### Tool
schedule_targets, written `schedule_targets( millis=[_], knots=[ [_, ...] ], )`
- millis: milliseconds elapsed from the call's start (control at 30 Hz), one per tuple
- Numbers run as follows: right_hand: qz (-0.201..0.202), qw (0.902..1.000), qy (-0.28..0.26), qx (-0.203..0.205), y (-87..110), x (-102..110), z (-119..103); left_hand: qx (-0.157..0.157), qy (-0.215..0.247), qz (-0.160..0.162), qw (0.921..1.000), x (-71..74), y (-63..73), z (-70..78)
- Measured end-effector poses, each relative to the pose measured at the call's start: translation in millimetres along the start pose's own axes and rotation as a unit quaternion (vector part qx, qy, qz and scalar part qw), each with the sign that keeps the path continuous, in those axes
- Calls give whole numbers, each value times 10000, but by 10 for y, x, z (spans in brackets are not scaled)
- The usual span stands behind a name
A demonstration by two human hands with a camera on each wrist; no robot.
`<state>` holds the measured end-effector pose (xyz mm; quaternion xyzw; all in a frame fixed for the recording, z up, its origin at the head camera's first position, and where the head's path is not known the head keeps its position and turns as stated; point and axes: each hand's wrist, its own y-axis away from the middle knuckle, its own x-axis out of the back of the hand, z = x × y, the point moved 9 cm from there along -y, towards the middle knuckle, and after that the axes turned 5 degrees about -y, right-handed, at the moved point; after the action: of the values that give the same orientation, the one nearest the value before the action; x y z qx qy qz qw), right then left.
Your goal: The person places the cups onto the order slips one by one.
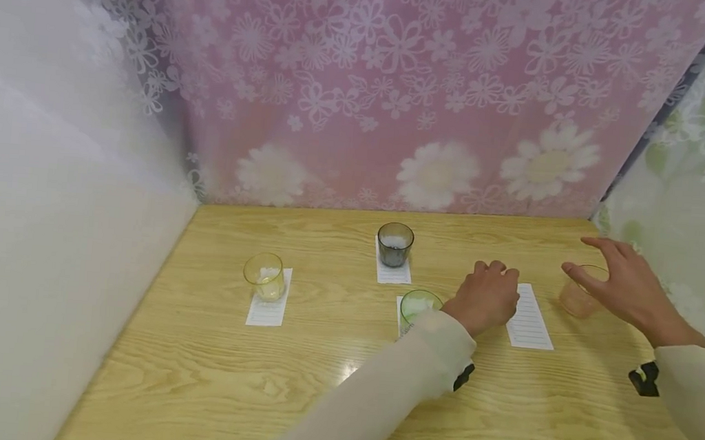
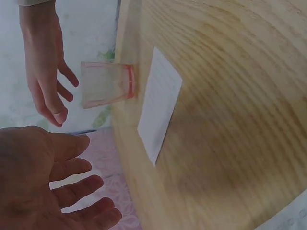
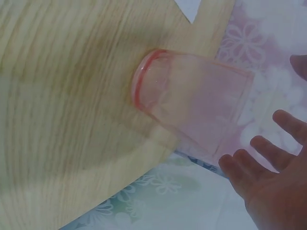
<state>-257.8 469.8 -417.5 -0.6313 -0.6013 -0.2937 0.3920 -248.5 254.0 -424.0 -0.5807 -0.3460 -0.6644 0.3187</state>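
Observation:
A clear pink glass [image 1: 579,298] stands upright on the wooden table at the right. My right hand [image 1: 630,287] is at its rim with thumb and fingers spread, not closed around it; in the right wrist view the fingertips lie close to the rim of the empty pink glass [image 3: 192,96]. Just left of a white lined paper slip [image 1: 530,317], my left hand [image 1: 484,296] hovers above the table. Its fingers are loosely bent and hold nothing in the left wrist view, where the slip [image 2: 160,105] lies flat beside the pink glass [image 2: 106,84].
Left of my left hand, a green glass [image 1: 419,305] stands on a slip, partly hidden by my sleeve. A grey glass [image 1: 395,245] and a yellow glass [image 1: 265,279] stand on slips too, with whitish contents. Flowered cloth [image 1: 399,99] walls the back and sides.

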Motion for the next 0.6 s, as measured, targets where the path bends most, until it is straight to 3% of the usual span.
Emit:
schedule_targets(
  millis=[600],
  knots=[
    [-215, 9994, -188, -172, 149, -119, 255, 170, -388, 355, 9985, -467, -86, -3]
  ],
)
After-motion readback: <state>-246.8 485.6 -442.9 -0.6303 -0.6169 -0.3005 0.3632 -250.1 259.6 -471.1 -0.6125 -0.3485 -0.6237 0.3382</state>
